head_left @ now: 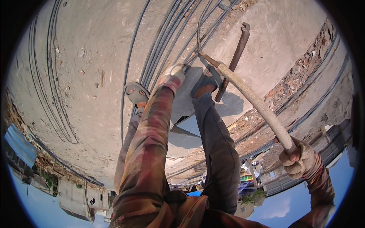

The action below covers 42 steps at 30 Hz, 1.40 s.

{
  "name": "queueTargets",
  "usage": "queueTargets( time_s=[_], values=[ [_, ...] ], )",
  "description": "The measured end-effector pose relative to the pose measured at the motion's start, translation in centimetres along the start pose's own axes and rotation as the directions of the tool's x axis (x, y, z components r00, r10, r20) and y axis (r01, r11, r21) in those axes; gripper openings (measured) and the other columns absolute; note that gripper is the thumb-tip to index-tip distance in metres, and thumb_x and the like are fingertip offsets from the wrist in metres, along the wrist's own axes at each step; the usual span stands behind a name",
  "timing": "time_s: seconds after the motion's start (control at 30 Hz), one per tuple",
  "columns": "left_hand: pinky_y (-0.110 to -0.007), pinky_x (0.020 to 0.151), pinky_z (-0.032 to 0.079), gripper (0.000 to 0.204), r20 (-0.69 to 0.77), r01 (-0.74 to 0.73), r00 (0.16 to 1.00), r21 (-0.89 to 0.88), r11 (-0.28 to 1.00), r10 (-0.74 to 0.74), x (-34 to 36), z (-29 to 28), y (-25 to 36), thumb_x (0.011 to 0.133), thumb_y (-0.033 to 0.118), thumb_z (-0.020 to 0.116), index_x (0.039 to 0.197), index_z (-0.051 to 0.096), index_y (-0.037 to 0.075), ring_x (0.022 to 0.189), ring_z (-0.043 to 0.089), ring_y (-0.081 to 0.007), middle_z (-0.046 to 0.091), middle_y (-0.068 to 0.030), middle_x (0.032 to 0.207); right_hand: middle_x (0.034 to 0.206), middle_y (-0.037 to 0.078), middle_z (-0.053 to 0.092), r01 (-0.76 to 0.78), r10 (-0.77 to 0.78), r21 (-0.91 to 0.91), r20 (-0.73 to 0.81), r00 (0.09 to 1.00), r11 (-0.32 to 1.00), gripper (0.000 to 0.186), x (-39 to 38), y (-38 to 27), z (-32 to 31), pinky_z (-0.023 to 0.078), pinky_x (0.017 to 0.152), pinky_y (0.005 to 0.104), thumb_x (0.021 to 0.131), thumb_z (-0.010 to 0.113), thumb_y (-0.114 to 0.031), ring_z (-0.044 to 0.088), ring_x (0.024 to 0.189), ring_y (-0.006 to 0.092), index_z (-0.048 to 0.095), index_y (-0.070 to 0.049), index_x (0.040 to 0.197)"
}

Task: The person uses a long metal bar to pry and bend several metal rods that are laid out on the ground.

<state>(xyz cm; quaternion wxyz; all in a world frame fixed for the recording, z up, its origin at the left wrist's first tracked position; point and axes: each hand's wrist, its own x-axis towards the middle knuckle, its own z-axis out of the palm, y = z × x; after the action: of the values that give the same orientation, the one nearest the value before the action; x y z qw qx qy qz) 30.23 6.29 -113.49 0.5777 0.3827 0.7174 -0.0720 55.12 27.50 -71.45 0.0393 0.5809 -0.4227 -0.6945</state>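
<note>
My right hand (pixel 297 159), in a pale knitted glove, is closed round the lower end of a long rebar bending bar (pixel 253 99) with a whitish handle. The bar's narrow brown tip meets the bent steel rebar (pixel 199 30) near my right foot. My left hand (pixel 175 74), also gloved, reaches down between my feet and is closed on the rebar just left of that tip; its fingertips are partly hidden. A second, dark brown bar (pixel 236 57) with a notched hook end lies on the ground to the right of the tip.
Several long rebars (pixel 161 41) run away from my feet over the dusty concrete. Thinner bars (pixel 51 68) lie at far left. My left sandal (pixel 136 93) stands on or beside the bars. Broken brick rubble (pixel 300 70) and more bars line the right side.
</note>
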Motion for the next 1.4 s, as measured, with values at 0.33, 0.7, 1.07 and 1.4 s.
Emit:
queueTargets(
  time_s=[0.33, 0.7, 1.07, 1.4],
  values=[
    [-0.047, 0.087, 0.045, 0.030, 0.027, -0.070, 0.997, 0.039, 0.997, 0.069, 2.4, 0.2, 4.8, 0.090, 0.027, 0.047, 0.113, 0.058, 0.011, 0.103, 0.057, -0.0401, 0.062, -0.0219, 0.105, 0.067, 0.010, 0.043, 0.082, -0.084, -0.399, 0.014, 0.996, 0.913, 0.065, -1.7, -3.6, -3.9, 0.024, 0.037, 0.0326, 0.080, 0.059, 0.006, 0.029, 0.042, 0.0116, 0.031, -0.009, 0.137],
    [-0.032, 0.067, 0.048, 0.049, 0.481, 0.463, 0.876, -0.812, 0.355, -0.041, -18.3, -5.0, 22.5, 0.090, 0.054, 0.048, 0.113, 0.054, 0.012, 0.076, 0.058, -0.0133, 0.057, 0.0006, 0.089, 0.070, 0.008, 0.044, 0.193, -0.180, -0.375, 0.068, 0.981, 0.907, 0.060, -5.7, 3.1, -3.8, 0.034, 0.039, 0.0354, 0.079, 0.059, -0.002, 0.043, 0.047, 0.0188, 0.035, -0.012, 0.133],
    [-0.039, 0.051, 0.052, 0.015, 0.450, 0.453, 0.890, -0.891, 0.028, -0.080, -34.6, -7.7, 32.0, 0.075, 0.007, 0.062, 0.083, 0.055, -0.005, 0.055, 0.060, -0.0276, 0.059, -0.0152, 0.067, 0.075, 0.004, 0.052, 0.512, -0.444, -0.478, 0.258, 0.858, 0.714, 0.033, -6.4, 12.9, -3.8, 0.043, 0.038, 0.0294, 0.080, 0.048, -0.004, 0.051, 0.050, 0.0149, 0.043, -0.010, 0.112],
    [-0.035, 0.056, 0.051, 0.017, 0.485, 0.467, 0.874, -0.850, 0.243, 0.016, -39.9, -14.7, 29.8, 0.074, 0.011, 0.063, 0.080, 0.060, -0.004, 0.058, 0.061, -0.0242, 0.061, -0.0123, 0.069, 0.067, 0.006, 0.053, 0.627, -0.561, -0.369, 0.282, 0.779, 0.686, 0.019, -6.9, 21.2, -1.1, 0.041, 0.033, 0.0341, 0.081, 0.051, -0.007, 0.052, 0.044, 0.0188, 0.051, -0.008, 0.100]
  ],
)
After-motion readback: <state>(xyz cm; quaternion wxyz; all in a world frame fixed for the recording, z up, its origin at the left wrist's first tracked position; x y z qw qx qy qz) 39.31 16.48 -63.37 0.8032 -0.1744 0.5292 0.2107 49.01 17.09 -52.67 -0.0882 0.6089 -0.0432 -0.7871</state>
